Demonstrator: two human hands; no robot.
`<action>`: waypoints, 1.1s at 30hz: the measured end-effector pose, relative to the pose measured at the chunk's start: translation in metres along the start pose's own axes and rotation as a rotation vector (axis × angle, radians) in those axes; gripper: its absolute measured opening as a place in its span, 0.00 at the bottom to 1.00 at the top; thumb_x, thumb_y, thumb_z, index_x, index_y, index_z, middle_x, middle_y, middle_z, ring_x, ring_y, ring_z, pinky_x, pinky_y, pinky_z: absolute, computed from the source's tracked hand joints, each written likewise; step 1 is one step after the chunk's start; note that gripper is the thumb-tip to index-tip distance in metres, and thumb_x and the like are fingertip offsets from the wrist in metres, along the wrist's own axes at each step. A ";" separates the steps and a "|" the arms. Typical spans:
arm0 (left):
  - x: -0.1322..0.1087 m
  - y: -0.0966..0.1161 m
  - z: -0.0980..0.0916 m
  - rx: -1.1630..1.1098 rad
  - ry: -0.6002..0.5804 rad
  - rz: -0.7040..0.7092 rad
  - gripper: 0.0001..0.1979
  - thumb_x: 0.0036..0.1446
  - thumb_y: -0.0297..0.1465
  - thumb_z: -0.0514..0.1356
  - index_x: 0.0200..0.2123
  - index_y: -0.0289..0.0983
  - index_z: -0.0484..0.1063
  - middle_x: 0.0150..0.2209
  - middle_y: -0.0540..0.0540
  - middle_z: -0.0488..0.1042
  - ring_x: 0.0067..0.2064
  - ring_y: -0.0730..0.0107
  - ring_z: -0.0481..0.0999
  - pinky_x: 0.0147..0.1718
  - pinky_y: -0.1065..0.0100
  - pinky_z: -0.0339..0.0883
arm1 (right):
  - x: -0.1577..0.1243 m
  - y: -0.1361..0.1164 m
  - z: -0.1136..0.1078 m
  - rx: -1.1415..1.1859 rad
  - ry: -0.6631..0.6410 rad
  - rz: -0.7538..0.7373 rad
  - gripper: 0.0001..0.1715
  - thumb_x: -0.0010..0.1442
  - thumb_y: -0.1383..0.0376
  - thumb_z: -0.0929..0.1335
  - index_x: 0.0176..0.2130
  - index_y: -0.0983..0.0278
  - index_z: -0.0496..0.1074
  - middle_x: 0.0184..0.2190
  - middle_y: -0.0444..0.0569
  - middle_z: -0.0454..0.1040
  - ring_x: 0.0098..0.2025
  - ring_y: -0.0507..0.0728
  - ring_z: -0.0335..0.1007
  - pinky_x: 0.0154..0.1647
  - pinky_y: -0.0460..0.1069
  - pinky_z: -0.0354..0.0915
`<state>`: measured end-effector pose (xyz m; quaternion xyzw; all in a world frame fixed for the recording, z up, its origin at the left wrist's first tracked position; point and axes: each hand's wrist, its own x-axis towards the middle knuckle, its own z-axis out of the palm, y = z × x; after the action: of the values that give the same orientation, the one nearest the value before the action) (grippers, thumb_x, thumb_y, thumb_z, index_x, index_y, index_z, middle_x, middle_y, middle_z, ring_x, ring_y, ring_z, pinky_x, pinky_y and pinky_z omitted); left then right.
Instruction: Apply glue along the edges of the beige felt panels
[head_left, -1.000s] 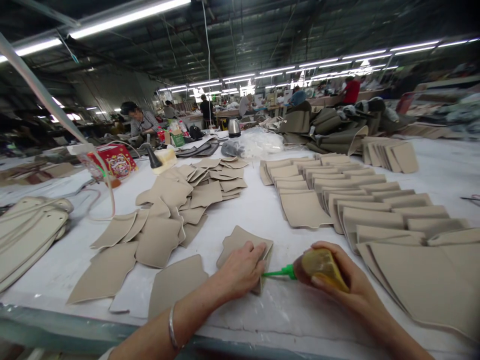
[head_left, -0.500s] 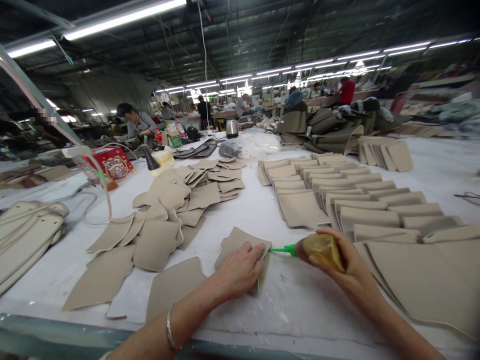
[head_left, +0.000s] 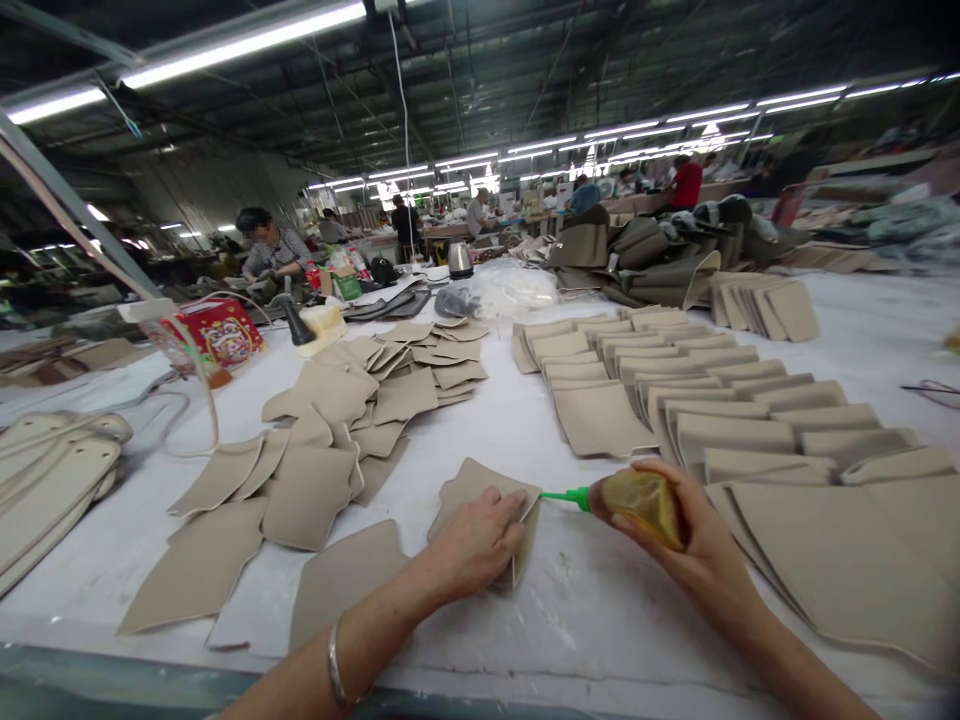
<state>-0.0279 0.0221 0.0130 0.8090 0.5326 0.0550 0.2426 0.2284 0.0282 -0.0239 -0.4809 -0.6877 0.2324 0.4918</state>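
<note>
My left hand (head_left: 478, 541) lies on a small stack of beige cut pieces (head_left: 471, 487) on the white table (head_left: 600, 620), its fingers pressed down on the stack near the right edge. My right hand (head_left: 679, 540) is wrapped round a yellowish glue squeeze bottle (head_left: 641, 502). The bottle's green nozzle (head_left: 564, 495) points left and touches the stack's upper right corner, just beyond my left fingertips.
Loose beige pieces (head_left: 337, 440) lie scattered to the left, and rows of overlapping pieces (head_left: 720, 410) fill the right. A red box (head_left: 217, 335) and a tube stand far left. Olive fabric heaps (head_left: 645, 260) sit at the back. A seated person (head_left: 270, 248) works behind the table.
The bottle and my right hand have moved up along the stack's right edge, from the lower part to the upper corner. My left hand has stayed on the stack.
</note>
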 end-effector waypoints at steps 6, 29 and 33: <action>-0.001 0.000 0.002 -0.003 0.019 -0.024 0.25 0.63 0.35 0.43 0.61 0.40 0.60 0.46 0.42 0.69 0.47 0.57 0.72 0.47 0.61 0.64 | -0.017 -0.010 -0.005 0.066 -0.096 0.116 0.27 0.59 0.50 0.70 0.51 0.58 0.62 0.40 0.46 0.69 0.39 0.58 0.68 0.37 0.47 0.65; 0.008 -0.043 -0.016 -0.001 0.394 -0.461 0.21 0.54 0.35 0.55 0.51 0.35 0.68 0.44 0.40 0.71 0.43 0.61 0.72 0.40 0.66 0.61 | -0.019 -0.005 -0.022 1.498 0.443 1.007 0.34 0.35 0.70 0.80 0.45 0.64 0.75 0.47 0.53 0.75 0.40 0.65 0.74 0.34 0.56 0.75; 0.017 -0.070 -0.020 -0.313 0.213 -0.494 0.09 0.42 0.31 0.61 0.31 0.36 0.68 0.24 0.52 0.67 0.25 0.72 0.65 0.23 0.73 0.52 | -0.022 0.003 -0.030 1.693 0.407 0.978 0.33 0.38 0.70 0.80 0.46 0.65 0.77 0.47 0.56 0.75 0.38 0.67 0.75 0.30 0.56 0.75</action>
<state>-0.0862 0.0659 -0.0036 0.5974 0.7207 0.1601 0.3131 0.2577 0.0056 -0.0243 -0.2329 0.0755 0.7362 0.6309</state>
